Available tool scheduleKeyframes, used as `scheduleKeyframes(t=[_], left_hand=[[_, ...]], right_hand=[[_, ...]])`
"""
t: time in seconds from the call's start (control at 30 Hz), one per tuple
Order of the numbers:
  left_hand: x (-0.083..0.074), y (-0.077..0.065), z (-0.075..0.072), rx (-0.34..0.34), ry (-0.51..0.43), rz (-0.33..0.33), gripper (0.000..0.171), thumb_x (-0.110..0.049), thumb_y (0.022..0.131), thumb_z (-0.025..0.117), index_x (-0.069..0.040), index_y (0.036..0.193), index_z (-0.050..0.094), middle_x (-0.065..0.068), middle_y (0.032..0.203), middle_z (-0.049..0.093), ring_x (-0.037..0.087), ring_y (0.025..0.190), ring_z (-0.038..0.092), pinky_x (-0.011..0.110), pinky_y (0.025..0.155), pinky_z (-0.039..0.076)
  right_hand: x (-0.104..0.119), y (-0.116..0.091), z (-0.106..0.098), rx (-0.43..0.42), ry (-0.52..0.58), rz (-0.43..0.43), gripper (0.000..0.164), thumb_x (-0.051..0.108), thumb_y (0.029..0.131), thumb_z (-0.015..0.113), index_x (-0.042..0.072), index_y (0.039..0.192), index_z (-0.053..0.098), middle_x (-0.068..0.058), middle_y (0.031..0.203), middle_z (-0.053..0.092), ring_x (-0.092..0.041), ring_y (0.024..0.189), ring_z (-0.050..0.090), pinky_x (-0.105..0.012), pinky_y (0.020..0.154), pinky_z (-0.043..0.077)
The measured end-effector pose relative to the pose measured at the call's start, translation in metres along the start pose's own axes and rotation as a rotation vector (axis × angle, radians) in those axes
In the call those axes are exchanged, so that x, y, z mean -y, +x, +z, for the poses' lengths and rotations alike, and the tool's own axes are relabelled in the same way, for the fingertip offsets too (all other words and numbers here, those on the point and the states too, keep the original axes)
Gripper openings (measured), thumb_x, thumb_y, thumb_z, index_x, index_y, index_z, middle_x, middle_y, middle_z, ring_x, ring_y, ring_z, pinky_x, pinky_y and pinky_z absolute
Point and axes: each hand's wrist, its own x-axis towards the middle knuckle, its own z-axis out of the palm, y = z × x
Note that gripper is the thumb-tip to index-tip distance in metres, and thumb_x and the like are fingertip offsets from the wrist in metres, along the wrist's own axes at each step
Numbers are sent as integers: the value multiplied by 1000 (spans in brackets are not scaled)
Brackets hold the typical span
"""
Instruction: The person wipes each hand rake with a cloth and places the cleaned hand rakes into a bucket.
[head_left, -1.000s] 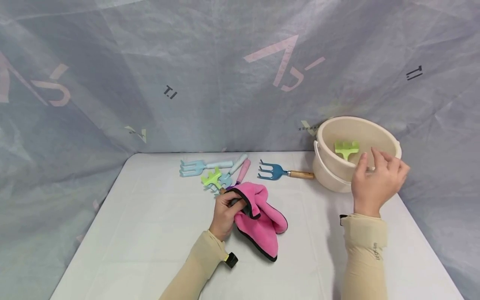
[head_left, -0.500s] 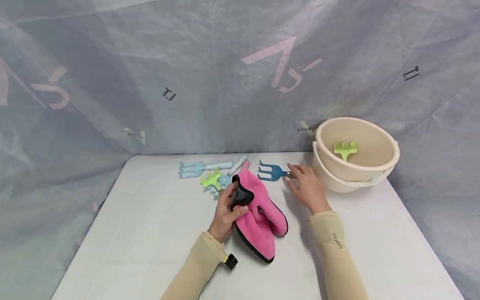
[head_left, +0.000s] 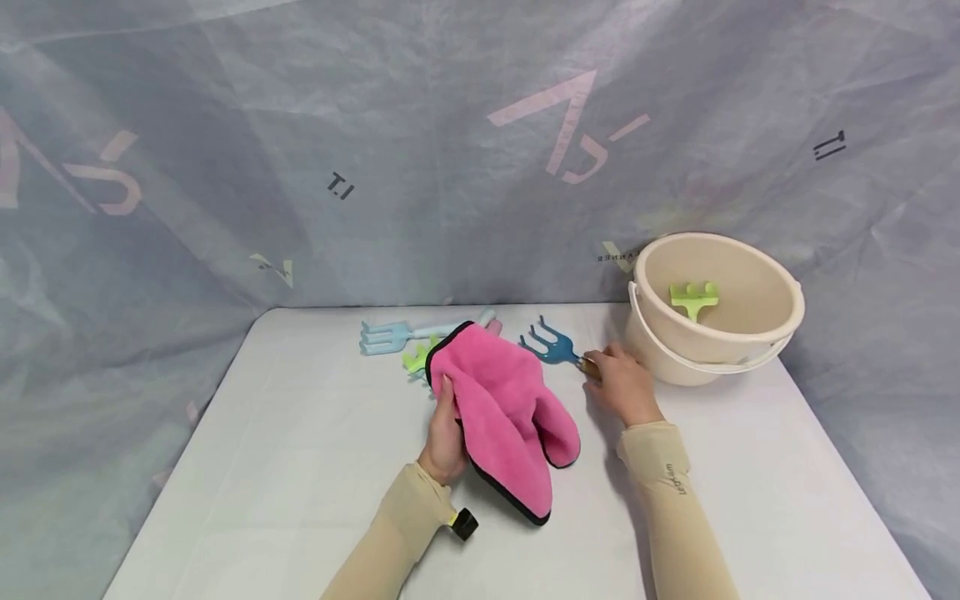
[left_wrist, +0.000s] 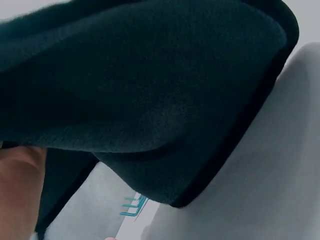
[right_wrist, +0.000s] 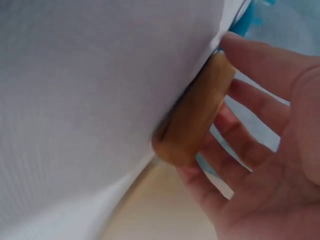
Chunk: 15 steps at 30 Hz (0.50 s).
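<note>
My left hand (head_left: 444, 437) grips a pink cloth (head_left: 498, 375) with black edging, its thumb on top and the fingers hidden beneath. The cloth's dark underside (left_wrist: 150, 90) fills much of the left wrist view. My right hand (head_left: 621, 385) holds a blue hand rake (head_left: 557, 347) by its wooden handle (right_wrist: 197, 110), thumb and fingers about the wood. The rake lies on or just above the table, tines pointing left; I cannot tell which. Left of it, a green rake (head_left: 417, 358) is partly covered by the cloth.
A cream bucket (head_left: 678, 327) with a white handle stands at the back right, a green rake (head_left: 693, 298) inside it. A light blue rake (head_left: 390, 337) and a pink handle (head_left: 494, 327) lie behind the cloth on the white table (head_left: 300, 467). Grey sheeting (head_left: 420, 150) hangs behind.
My right hand has come from the bucket to the blue rake and taken its handle; the rake has turned slightly. The cloth in my left hand has flipped over and spread across the green rake.
</note>
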Motion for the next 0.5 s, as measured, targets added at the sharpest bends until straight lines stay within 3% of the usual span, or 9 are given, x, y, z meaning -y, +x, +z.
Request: scheduleKeyframes(t=[0.17,0.3,0.37,0.5], left_hand=[[-1,2,1,14,-37,12,61,-75,101,26,-25,134,39,-12,119,52,2,109,57,18,102,43],[0,5,1,15,-74,36,59,-74,102,25,-25,130,42,-11,117,53,3,106,58,19,100,46],[-1,6,0,-4,-101,53,56,-73,103,27,-25,127,44,-11,114,55,3,104,59,19,98,47],[-3,7,1,-43,-150,92,48,-67,105,32,-24,119,48,-11,106,58,3,99,62,19,94,49]], right_hand=[[3,0,1,-1,26,15,20,12,84,81,5,103,76,-11,82,65,-34,77,64,-51,67,52],[5,0,-3,17,67,26,16,4,89,71,-2,104,72,-17,88,61,-36,80,60,-54,74,52],[5,0,-6,32,109,29,21,-1,87,68,-4,108,69,-19,93,59,-36,83,58,-54,80,52],[7,3,-12,38,242,46,20,4,93,67,-5,110,65,-19,99,57,-33,88,56,-48,82,49]])
